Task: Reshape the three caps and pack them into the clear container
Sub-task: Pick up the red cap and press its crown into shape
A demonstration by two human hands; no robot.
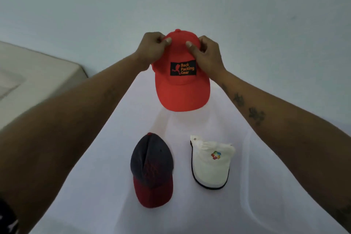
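Nearest the person, the navy-and-red cap (152, 169) and the white cap (210, 161) lie side by side on the white-covered counter (95, 167), both creased at the crown, brims toward the person, long axes running near to far. Beyond them the red cap (181, 74) is held up, brim toward the person and tipped down, crown away; the left hand (152, 49) and right hand (206, 53) each pinch its crown with curled fingers (168, 41). Pinching too hard could set new creases rather than round the crown, and no clear container is in view.
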